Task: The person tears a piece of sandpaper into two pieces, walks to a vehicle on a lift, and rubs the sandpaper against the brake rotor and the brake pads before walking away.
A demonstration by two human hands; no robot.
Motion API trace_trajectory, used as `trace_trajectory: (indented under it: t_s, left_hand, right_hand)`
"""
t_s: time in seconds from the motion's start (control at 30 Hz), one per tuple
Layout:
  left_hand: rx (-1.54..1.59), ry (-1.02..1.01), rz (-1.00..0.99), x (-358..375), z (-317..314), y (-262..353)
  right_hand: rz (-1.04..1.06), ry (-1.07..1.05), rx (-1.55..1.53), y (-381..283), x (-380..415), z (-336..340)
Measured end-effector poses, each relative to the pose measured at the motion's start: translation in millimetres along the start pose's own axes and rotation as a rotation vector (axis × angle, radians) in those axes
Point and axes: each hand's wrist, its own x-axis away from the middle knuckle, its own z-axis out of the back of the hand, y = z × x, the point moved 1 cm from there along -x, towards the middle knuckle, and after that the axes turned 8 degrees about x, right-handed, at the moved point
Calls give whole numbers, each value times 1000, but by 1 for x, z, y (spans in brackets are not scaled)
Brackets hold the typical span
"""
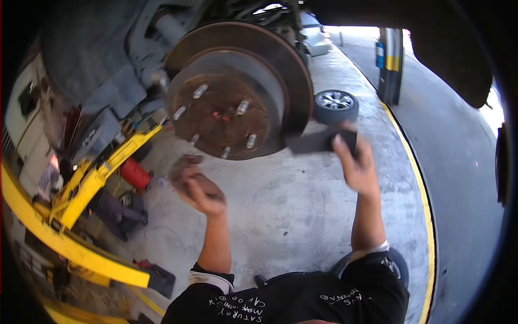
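A rust-stained brake rotor with several bare wheel studs fills the upper middle of the head view. My right hand is closed on a dark, flat, rectangular piece, thumb on its near face. The far end of that piece overlaps the rotor's lower right edge; its exact kind is blurred. Below the studs on the left is my left hand, raised with bent fingers and grimy fingertips. Motion smears those fingers.
Yellow lift arms reach in from the left, near a red cylinder. A wheel lies on the concrete floor behind the rotor. At the upper right stands a dark lift post. Another tire shows behind my right elbow.
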Motion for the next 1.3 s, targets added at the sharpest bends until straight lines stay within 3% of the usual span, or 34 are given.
trace_trajectory:
  t_s: [0.03, 0.07, 0.13, 0.2, 0.27, 0.3, 0.37, 0.43, 0.5, 0.57, 0.67, 0.8, 0.87, 1.0, 1.1, 1.23, 1.3]
  left_hand:
    - [38, -79, 100, 25, -15, 11]
    - [111, -149, 343, 41, -26, 29]
    - [283, -214, 695, 70, -38, 47]
    - [301, -75, 756, 86, -36, 61]
    - [177, -59, 999, 93, -23, 65]
    - [141, 83, 887, 93, -27, 62]
    - [89, 151, 796, 88, -16, 59]
    - [31, 269, 570, 78, 13, 48]
    - [149, 360, 386, 12, 35, 44]
    - [57, 444, 253, -33, 80, 16]
    - [32, 366, 244, -91, 105, -35]
    - [24, 209, 373, -126, 110, -99]
    - [259, 138, 521, -135, 101, -109]
    - [492, 66, 638, -144, 96, -121]
    - [745, 34, 968, -150, 99, -129]
    - [1032, 53, 1019, -150, 91, -161]
    - [1077, 83, 1016, -141, 90, -172]
  right_hand:
    - [-31, -186, -89, -3, 10, -10]
    - [-67, -363, -166, -5, 20, -19]
    - [-76, -489, -317, -12, 35, -47]
    - [-98, -515, -326, -23, 45, -73]
    - [-118, -539, -319, -32, 47, -88]
    - [-123, -551, -263, -36, 46, -94]
    - [-126, -569, -197, -48, 41, -103]
    - [132, -241, -142, -64, 30, -113]
    - [76, -103, -238, -66, 19, -110]
    - [132, 85, -260, -78, 3, -116]
    - [333, 222, -463, -110, -41, -150]
    - [441, 423, -236, -122, -93, -197]
    - [313, 493, -239, -132, -106, -215]
    - [282, 605, -90, -129, -116, -227]
    - [180, 554, -313, -121, -115, -224]
    - [231, 506, -373, -125, -120, -229]
    - [304, 337, -380, -121, -123, -225]
